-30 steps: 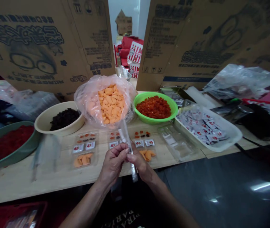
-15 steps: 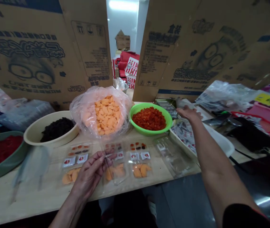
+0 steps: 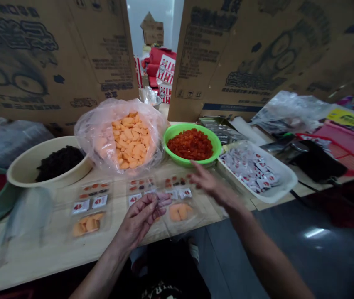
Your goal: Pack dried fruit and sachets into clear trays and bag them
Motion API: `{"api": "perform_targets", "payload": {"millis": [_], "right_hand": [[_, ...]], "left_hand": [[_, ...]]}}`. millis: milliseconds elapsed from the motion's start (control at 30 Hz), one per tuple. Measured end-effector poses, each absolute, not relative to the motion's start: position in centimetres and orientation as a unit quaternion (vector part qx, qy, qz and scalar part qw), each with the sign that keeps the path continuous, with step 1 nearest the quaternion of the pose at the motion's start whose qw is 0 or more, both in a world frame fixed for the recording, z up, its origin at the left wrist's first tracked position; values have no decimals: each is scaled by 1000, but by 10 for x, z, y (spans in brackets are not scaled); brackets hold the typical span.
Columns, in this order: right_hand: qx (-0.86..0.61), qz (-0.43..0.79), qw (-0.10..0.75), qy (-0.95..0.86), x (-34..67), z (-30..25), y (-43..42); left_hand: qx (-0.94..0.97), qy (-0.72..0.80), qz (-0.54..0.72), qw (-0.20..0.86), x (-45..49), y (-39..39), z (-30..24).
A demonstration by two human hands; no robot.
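1. Clear packs [image 3: 180, 211] lie in a row on the wooden counter [image 3: 36, 257], just in front of both hands. They hold orange slices, white sachets and small red and dark pieces.
2. The right hand [image 3: 214, 187] has come back from the white tray [image 3: 284, 182] and now passes, blurred, above the packs, near the green bowl [image 3: 214, 145]. Its grip is spread, and I see nothing in it.
3. The left hand [image 3: 141, 218] sits low over the middle of the row, its grip pressed together, with the thumb close against the fingers. A thin edge of clear film may be pinched there, but from where I stand I cannot tell.
4. Behind the packs stand a bag [image 3: 102, 143] of orange slices and a beige bowl [image 3: 49, 176] of dark pieces. The green bowl holds red dice [image 3: 191, 144], and sachets [image 3: 248, 170] fill the tray.
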State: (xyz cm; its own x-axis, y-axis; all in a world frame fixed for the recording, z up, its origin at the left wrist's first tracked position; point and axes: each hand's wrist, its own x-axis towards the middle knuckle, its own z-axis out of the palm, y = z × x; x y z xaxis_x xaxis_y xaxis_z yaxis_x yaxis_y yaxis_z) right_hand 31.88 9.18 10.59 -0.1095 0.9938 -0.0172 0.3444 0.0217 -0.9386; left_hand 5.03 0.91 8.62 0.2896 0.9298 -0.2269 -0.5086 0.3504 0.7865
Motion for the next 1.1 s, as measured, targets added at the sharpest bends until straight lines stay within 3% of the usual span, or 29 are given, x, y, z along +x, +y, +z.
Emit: {"api": "perform_targets", "payload": {"millis": [33,100,200,300,433,567,733,900,1100], "right_hand": [[-520,505,370,-581,303,92,71],[-519,541,402,-526,289,71,43],[-609,442,399,-525,307,55,35],[-690,297,281,-597,330,40,51],[-724,166,161,-650,312,22,65],[-721,117,82,-678,276,29,60],[-706,27,30,-707,252,44,61],[-631,56,-55,-772,242,30,54],[-634,5,-42,-772,223,22,25]], "left_hand": [[315,343,468,751,55,10,83],[362,368,446,731,60,13,79],[529,470,435,556,49,11,74],[743,501,310,317,26,-2,64],[827,520,123,175,13,-20,40],[820,550,89,135,16,-16,25],[868,476,77,122,8,-6,22],[889,448,45,83,-4,-8,15],[894,441,56,59,-6,-7,2]]}}
